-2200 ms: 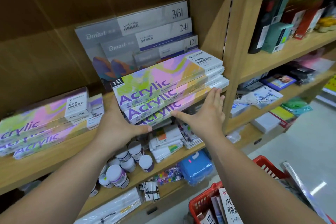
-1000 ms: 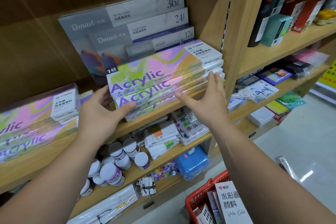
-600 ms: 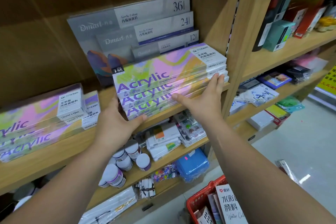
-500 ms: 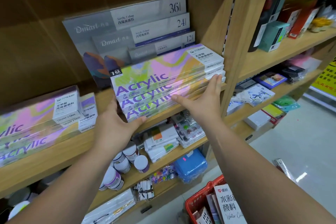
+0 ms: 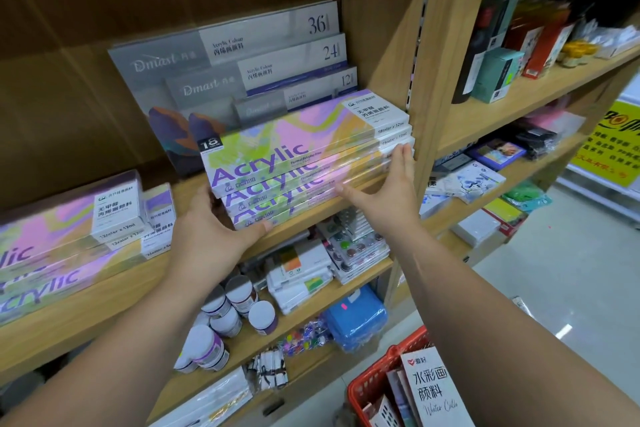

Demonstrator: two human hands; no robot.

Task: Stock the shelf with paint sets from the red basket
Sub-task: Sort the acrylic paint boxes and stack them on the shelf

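A stack of several pastel "Acrylic" paint sets lies on the wooden shelf, in front of grey Dmart boxes. My left hand presses the stack's front left corner, thumb along the lowest box. My right hand lies flat against the stack's front right end, fingers straight, thumb stretched left. The red basket stands on the floor at the bottom right. It holds more sets, one a white watercolour box.
Another pile of Acrylic sets lies at the shelf's left. Paint jars, palettes and a blue box fill the shelf below. A wooden upright stands just right of the stack, with more stocked shelves beyond it.
Both hands have pushed the stack back onto the shelf and squared its boxes, which earlier lay more staggered. They stay pressed against its front.
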